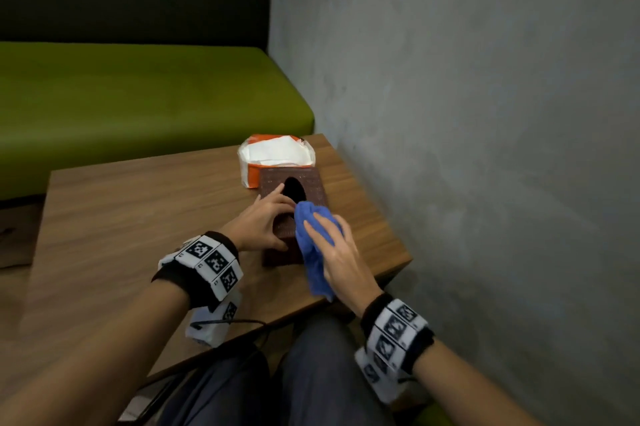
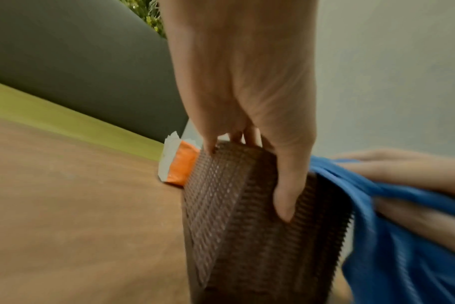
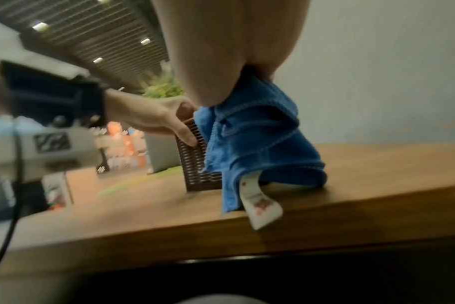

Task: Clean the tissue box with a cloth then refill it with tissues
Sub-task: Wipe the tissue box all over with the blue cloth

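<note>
1. Box: brown woven tissue box, upright on the table, toward its right edge near the wall. Dark oval slot in the top; nothing visible in it.
2. Left hand: clamped on the near-left corner of the box. Fingers lie over the top next to the slot, thumb pressed on the near side face (left wrist view confirms).
3. Right hand: fingers wrapped around the cloth, pressing it against the near-right part of the box top and side.
4. Cloth: blue microfibre, bunched. Upper part sits on the box top just near of the slot; the rest hangs down the box's right side to the table. In the right wrist view a white label dangles from it over the near table edge.
5. Tissues: white stack in an opened orange-and-white pack, on the table just far of the box, touching or almost touching its far-left side; can't tell which.
6. Surroundings: green bench beyond the table, grey wall on the right.
7. Both wrists carry marker bands. Person's knees sit under the near table edge.
</note>
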Demonstrator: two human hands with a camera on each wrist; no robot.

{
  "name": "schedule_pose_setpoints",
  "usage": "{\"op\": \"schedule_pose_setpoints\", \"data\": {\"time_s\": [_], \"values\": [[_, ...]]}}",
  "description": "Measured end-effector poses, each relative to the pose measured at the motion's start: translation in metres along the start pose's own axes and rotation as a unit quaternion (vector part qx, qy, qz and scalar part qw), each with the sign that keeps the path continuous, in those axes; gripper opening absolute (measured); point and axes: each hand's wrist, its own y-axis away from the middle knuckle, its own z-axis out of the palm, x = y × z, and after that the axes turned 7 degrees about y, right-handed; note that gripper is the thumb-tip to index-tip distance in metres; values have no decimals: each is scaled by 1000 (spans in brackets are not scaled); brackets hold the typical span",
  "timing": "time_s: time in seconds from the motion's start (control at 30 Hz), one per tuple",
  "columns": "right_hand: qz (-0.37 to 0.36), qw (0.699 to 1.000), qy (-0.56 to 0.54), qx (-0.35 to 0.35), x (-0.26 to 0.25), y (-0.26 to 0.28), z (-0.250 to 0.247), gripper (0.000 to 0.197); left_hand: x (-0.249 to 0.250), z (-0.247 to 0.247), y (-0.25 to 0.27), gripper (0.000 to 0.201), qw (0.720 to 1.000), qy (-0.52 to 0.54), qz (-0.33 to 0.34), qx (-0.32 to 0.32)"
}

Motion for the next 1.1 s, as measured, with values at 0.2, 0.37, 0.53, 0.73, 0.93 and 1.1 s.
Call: {"op": "schedule_pose_setpoints", "data": {"time_s": [0.2, 0.37, 0.53, 0.73, 0.93, 1.1], "values": [[49, 997, -58, 23, 23, -15, -15, 43, 14, -26, 1, 66, 984, -130, 10, -124], [203, 959, -160, 119, 18, -29, -6, 48, 54, 8, 7, 93, 983, -102, -143, -44], [117, 987, -79, 83, 5, -21, 5, 50, 59, 38, 7, 58, 977, -102, -164, 91], [53, 998, 2, -24, 30, -18, -6, 48, 31, 29, 17, 60, 990, -30, -80, 110], [27, 998, -40, -37, 4, -13, 7, 47, 27, 23, 15, 57, 991, -14, -64, 116], [45, 998, -14, -32, 42, -16, -8, 53, 24, 21, 17, 60, 993, -28, -59, 96]]}}
